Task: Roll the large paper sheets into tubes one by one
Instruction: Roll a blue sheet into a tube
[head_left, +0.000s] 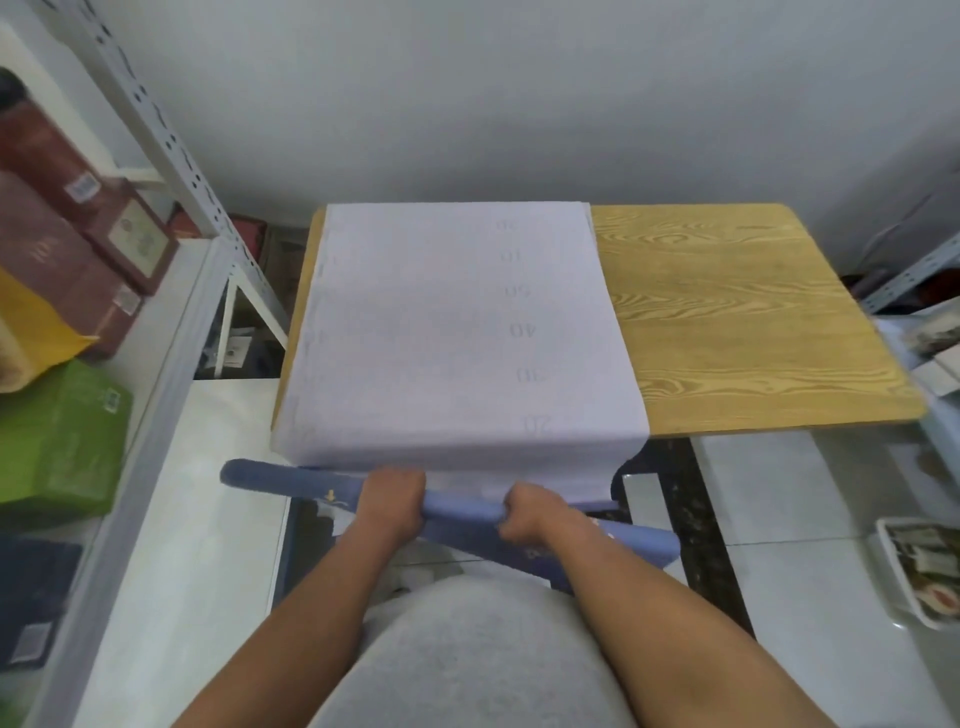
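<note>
Nearest the camera, both fists are clenched around the roll (457, 512), the blue rolled-up near end of the sheet (457, 332). The left hand (390, 500) grips it just left of centre, knuckles up; the right hand (527, 513) grips it close beside, with a short stretch of blue showing between them. The roll runs slantwise, its left end higher and reaching out past the sheet's left edge, its right end lower and sticking out past the right forearm. It hangs off the table's near edge, above the floor.

Beyond the hands the sheet lies flat, white side up, with faint mirrored numbers showing through. It covers the left part of the table (753, 322) and reaches its far edge. The right part is bare wood. A metal shelf (171, 332) with boxes (62, 249) stands close on the left; a tray (919, 571) sits on the floor to the right.
</note>
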